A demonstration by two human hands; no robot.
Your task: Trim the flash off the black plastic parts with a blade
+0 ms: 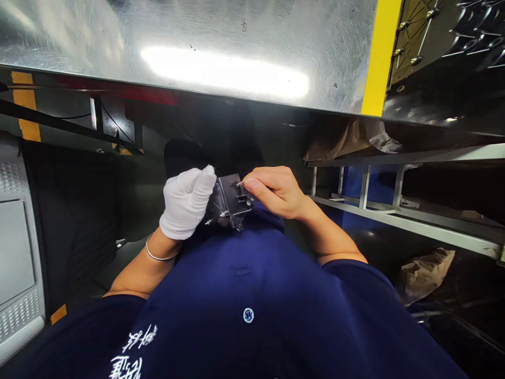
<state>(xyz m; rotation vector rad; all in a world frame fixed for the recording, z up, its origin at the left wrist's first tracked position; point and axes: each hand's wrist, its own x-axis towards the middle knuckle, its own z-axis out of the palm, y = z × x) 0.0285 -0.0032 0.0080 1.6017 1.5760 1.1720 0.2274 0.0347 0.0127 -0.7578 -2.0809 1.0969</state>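
Note:
Close to my body, my left hand [186,202], in a white glove, is closed on the left side of a black moulded plastic part [230,192]. That part is boxy, with ridges and small knobs along its lower and right edges. At its right side is my bare right hand [276,190], thumb and forefinger pinched together. A small, thin, light-coloured piece [240,183] shows at those fingertips, over the black part; its kind is too small to make out. The glove hides the left end of the black part.
A scratched metal tabletop [244,31] lies ahead, with a yellow strip [381,58] at its right. Beyond that are black moulded parts [473,42]. A pale metal frame [414,226] stands to the right, near a crumpled brown bag [428,273]. A grey machine panel [16,242] is at left.

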